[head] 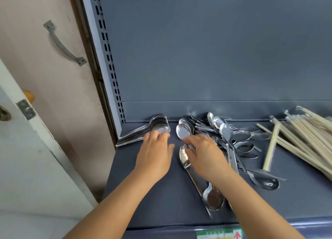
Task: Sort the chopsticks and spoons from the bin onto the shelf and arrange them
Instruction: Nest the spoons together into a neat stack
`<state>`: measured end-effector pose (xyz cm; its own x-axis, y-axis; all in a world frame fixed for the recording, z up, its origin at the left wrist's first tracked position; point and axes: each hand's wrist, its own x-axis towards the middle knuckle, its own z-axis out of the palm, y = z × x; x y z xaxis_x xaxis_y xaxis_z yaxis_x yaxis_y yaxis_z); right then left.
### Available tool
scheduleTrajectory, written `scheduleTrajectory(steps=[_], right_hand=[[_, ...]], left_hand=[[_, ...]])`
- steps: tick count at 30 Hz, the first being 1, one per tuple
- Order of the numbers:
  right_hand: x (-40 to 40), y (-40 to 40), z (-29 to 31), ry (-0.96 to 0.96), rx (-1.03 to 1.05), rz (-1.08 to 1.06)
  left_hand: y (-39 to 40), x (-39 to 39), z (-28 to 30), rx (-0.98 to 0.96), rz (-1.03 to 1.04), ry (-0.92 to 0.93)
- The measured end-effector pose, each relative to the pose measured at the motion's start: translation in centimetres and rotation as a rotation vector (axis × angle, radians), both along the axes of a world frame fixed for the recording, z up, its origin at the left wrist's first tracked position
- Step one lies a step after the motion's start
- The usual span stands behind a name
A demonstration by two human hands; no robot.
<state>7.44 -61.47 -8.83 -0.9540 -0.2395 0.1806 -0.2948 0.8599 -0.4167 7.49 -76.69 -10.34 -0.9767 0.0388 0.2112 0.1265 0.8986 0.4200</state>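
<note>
A neat nested stack of steel spoons [158,125] lies at the shelf's back left corner, handles pointing left. My left hand [154,152] rests palm down with its fingertips on the front bowl of that stack. A loose heap of spoons [233,136] covers the middle of the grey shelf [147,199]. My right hand [204,154] lies over the heap's left side, fingers on a spoon [184,157] whose bowl shows by the thumb. Wrapped wooden chopsticks [305,139] are piled at the right. The bin is out of view.
The shelf's grey back panel [215,50] rises behind the cutlery, with a slotted upright [107,59] at the left. A pale door with a metal handle [62,44] stands left of the shelf. A green label [219,234] sits on the shelf's front edge.
</note>
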Motion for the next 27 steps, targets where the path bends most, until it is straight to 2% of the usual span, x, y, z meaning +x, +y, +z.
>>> scheduleTrajectory(steps=[4,17,22,27], right_hand=[[1.7,1.4,0.0,0.032,-0.062,-0.039],[3.7,4.2,-0.9,0.062,-0.140,-0.118],[4.1,5.2,-1.1,0.103,-0.190,-0.168],[4.5,6.4,-0.8,0.072,-0.234,-0.220]], left_hand=[[1.8,1.3,-0.3,0.035,-0.033,-0.122],[3.7,1.6,-0.7,0.066,0.101,-0.148],[3.4,1.6,-0.2,0.127,0.159,-0.158],[3.7,1.6,0.7,0.298,0.111,-0.219]])
